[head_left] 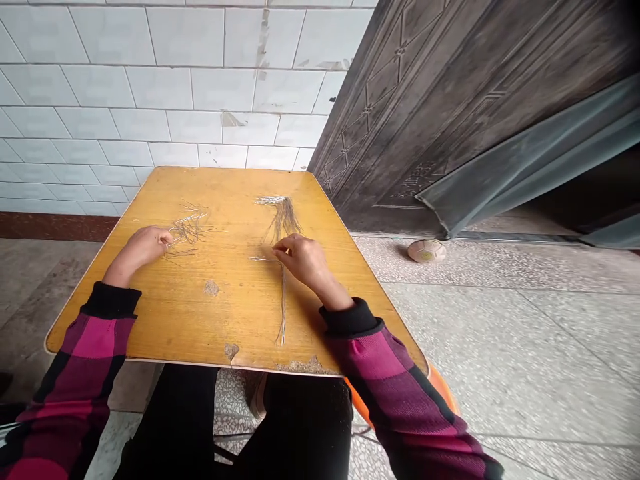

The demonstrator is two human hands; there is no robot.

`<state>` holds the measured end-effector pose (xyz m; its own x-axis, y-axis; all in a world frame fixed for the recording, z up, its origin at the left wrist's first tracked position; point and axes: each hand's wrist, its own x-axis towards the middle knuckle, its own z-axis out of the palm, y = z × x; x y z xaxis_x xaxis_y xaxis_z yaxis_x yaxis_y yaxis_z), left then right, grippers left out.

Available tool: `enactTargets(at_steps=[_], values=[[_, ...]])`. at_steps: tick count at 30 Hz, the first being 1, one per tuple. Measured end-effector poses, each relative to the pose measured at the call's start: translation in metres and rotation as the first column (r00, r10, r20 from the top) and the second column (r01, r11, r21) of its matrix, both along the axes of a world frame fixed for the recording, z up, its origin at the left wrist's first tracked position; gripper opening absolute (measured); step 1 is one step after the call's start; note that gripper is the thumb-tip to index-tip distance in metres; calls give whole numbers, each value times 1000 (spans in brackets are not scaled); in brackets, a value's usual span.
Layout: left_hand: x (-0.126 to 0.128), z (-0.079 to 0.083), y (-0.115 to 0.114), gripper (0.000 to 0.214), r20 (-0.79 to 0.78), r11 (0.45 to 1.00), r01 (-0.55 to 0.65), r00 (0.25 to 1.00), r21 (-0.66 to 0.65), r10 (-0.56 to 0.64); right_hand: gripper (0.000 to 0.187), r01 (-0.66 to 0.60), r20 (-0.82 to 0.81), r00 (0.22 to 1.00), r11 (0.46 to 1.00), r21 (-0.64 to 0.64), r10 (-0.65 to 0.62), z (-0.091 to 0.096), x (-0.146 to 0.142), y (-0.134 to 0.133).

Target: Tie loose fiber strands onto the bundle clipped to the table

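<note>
My left hand [145, 247] is at the left of the wooden table, thumb and fingers pinched on thin wire at the edge of a loose, tangled wire pile [190, 227]. Near the middle, my right hand [303, 259] is also closed in a pinch, at the corner of a small group of bent wires [283, 300]. Their silvery ends point left and their long dark legs run toward me. Exactly how many strands it grips is hidden. Beyond this hand lies a larger bundle of similar bent wires [285, 210], its legs fanned out toward me.
The yellow wooden table [235, 313] has chipped patches near its front edge. Behind it stands a white tiled wall [165, 87]. To the right are a dark carved door [400, 120], a grey-green curtain [525, 147] and a pale ball [427, 251] on the floor. An orange seat [443, 390] shows below.
</note>
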<state>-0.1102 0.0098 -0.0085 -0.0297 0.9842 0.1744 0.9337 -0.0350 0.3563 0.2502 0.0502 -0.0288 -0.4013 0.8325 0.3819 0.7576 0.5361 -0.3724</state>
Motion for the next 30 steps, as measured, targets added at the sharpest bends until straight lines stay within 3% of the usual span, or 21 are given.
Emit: enactTargets(at_steps=[3,6,9,15,20,23,30], values=[[-3,-1,-2,31,-120,998,-40,992,-41,35,15,6,17,1000,1000,-11,-6,-1,0,0],[-7,-3,0,28,-191,982,-177,963,69,187,16,-6,32,999,1000,-17,6,-2,-2,-1],[-9,-7,10,22,-184,955,-254,942,150,279,16,-17,50,999,1000,-7,17,-2,-3,-3],[-18,-18,31,27,-90,937,-334,935,105,344,14,-6,85,996,1000,-13,7,-2,-5,-4],[-12,-22,35,31,-147,958,-187,964,217,222,13,3,116,993,999,-53,3,0,-7,-7],[-3,-23,36,23,-256,980,-72,959,187,119,13,2,127,992,997,-79,8,2,-9,-8],[2,-19,35,23,-288,980,-50,952,194,106,12,-31,117,992,996,-81,41,1,-9,-7]])
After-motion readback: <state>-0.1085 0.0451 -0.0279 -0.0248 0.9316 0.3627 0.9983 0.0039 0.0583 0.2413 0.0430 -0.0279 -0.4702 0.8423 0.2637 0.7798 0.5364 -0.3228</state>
